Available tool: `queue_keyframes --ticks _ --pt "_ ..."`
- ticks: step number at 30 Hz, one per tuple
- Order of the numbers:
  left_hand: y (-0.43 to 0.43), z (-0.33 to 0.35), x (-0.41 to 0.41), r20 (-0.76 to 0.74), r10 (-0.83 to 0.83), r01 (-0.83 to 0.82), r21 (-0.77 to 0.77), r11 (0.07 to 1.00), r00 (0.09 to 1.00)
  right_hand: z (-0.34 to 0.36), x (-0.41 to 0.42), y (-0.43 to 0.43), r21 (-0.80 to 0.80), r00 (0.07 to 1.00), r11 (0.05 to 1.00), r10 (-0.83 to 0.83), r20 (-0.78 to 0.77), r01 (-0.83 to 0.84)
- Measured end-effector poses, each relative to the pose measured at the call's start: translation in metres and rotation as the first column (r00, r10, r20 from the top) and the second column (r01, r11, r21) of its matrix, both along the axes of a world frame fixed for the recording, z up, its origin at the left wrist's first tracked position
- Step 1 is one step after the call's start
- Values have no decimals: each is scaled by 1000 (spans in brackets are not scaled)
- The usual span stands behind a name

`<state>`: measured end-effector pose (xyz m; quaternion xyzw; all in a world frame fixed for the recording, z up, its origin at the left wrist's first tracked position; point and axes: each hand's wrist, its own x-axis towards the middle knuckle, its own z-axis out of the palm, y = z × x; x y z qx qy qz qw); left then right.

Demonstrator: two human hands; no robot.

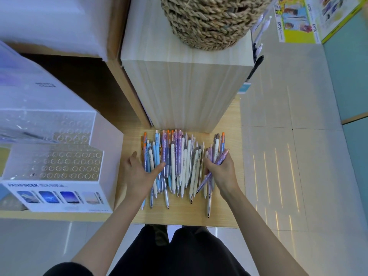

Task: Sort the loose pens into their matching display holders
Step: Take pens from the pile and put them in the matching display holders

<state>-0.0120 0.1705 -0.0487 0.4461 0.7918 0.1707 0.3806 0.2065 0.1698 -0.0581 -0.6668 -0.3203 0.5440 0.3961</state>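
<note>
A pile of loose pens, in cream, blue, purple and orange-capped sorts, lies side by side on a low wooden shelf. My left hand rests flat on the pile's left side, fingers straight across the blue pens. My right hand grips a bunch of purple pens at the pile's right edge. To the left stands a clear display holder with rows of round holes, labelled PATHFINDER, and a second holder stands behind it. All holes that I can see hold no pens.
A pale wooden box rises right behind the pens, with a woven rope basket on top. White cartons sit at the far left. Tiled floor lies to the right, and a few hanging pens show at upper right.
</note>
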Motion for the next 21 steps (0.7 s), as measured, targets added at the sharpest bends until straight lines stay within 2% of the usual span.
queue_keyframes --ticks 2,5,9,15,21 --pt "4 -4 0 52 18 -14 -76 997 999 0 -1 -8 1 1000 1000 5 5 -5" --pt "9 -9 -4 111 45 -33 -108 994 993 -2 -2 -18 -3 1000 1000 21 -16 -21" --pt "12 -13 -10 79 34 -26 -92 995 996 -5 -8 -24 -28 998 999 27 -50 -28" --pt "5 -14 -7 -43 -106 103 -61 993 993 -6 -20 -23 -47 996 998 26 -88 -30" --pt "4 -13 -6 76 -53 51 23 998 996 -5 -24 -20 -100 995 995 2 -99 -12"
